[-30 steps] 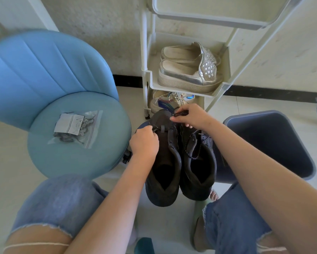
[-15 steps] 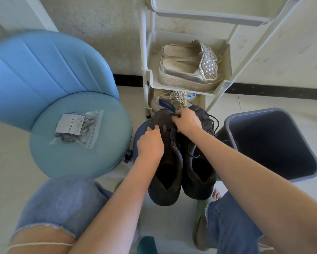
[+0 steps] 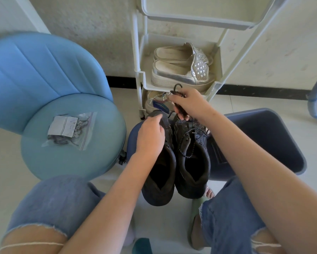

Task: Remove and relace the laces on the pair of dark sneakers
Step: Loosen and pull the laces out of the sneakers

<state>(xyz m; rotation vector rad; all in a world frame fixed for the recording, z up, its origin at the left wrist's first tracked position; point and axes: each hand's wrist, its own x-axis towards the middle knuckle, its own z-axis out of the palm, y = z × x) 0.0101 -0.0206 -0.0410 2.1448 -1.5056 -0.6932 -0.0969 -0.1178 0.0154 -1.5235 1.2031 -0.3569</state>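
The 2 dark sneakers (image 3: 192, 187) stand side by side at the center of the frame, toes toward the shoe rack (image 3: 137, 57). The right hand (image 3: 189, 105) clenches its fingers round a bunched dark lace (image 3: 179, 110) just above them (toe end). The left hand (image 3: 150, 137) lies curled on the left sneaker's front; whether it grasps anything cannot be told.

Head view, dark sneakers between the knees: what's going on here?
A seated person is working on the laces of a pair of dark sneakers. The right hand grips a bunched dark lace raised above the toes, while the left hand rests on the sneaker by the chair, which shows no lace. The sneaker by the bin has a speckled lace threaded. A bag lies on the blue chair.
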